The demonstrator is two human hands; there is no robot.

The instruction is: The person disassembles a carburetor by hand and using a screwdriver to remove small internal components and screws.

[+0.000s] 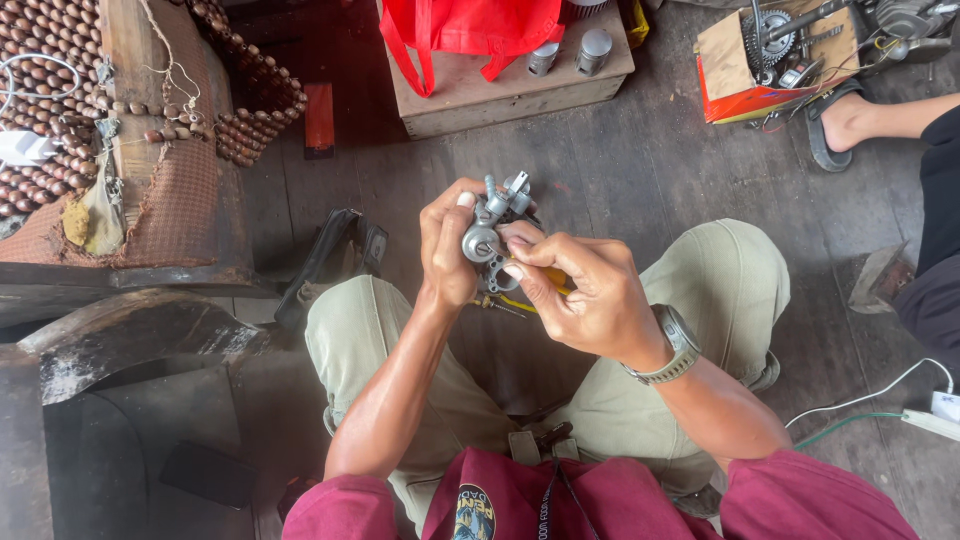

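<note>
In the head view, a small grey metal carburettor (495, 228) is held up over the lap, between the knees, well above the plank floor (640, 170). The left hand (447, 245) is wrapped round its left side, thumb and fingers clenched on the body, apparently so that the part is kept steady and its round face is turned toward the eyes. The right hand (580, 295) is closed on a yellow-handled tool (553, 280), most likely a screwdriver, whose handle is largely hidden in the palm; its tip cannot be seen, but it is pointed at the lower part of the carburettor, and the fingertips are rested against the metal, seemingly for bracing. A watch (672, 348) is worn on the right wrist. Just below the hands, a thin yellow-and-metal tool (505, 303) is seen, though what it rests on cannot be told. Further off on the floor, a wooden box (520, 85) is set with a red bag (470, 30) and two metal cylinders (570, 52) on it, near enough to be reached. At the upper right, an open carton (765, 70) of gears and parts is kept beside another person's sandalled foot (850, 120). At the left, a beaded seat cover (60, 90) is draped over a wooden frame.
</note>
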